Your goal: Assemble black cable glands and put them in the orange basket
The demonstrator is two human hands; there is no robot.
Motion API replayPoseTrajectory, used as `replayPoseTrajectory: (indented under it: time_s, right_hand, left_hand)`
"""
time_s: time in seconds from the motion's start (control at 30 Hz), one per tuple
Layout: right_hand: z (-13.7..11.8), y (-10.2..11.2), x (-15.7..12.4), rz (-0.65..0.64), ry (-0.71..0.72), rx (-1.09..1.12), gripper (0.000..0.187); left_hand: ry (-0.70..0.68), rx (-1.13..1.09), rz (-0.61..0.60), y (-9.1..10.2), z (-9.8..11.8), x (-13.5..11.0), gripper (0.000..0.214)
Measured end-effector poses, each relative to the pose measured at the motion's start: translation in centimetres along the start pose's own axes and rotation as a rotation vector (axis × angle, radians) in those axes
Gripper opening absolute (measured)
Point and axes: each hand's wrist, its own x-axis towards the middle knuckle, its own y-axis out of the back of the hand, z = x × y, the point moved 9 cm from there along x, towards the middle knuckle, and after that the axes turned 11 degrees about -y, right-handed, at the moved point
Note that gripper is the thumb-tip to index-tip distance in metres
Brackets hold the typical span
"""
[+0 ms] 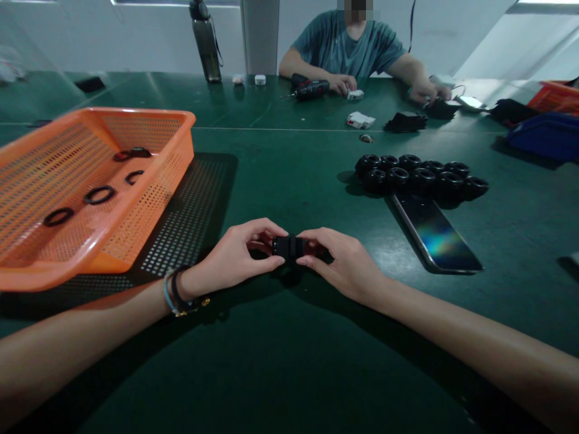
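Observation:
A small black round part point(289, 246) is held between both my hands just above the green table point(289, 361). My left hand point(235, 256) pinches its left end with thumb and fingers closed. My right hand point(344, 262) grips its right end, fingers closed too. A cluster of several similar black round parts point(420, 175) lies on the table to the far right of my hands. An orange perforated basket point(136, 199) at the left holds several black rings point(99, 194).
A phone point(436, 232) lies face up right of my hands, below the black parts. Across the table a person in a teal shirt point(353, 48) handles small white pieces beside a power screwdriver point(310, 89). A bottle point(207, 42) stands at the back. A blue bin point(547, 135) sits far right.

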Motion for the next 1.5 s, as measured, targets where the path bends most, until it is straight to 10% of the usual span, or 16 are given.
replayPoseTrajectory:
  time_s: [1.5]
  right_hand:
    - [-0.94,0.23,-0.37,0.044,0.114,-0.073,0.015]
  left_hand:
    - [-0.026,0.015,0.012,-0.03,0.00,-0.12,0.024]
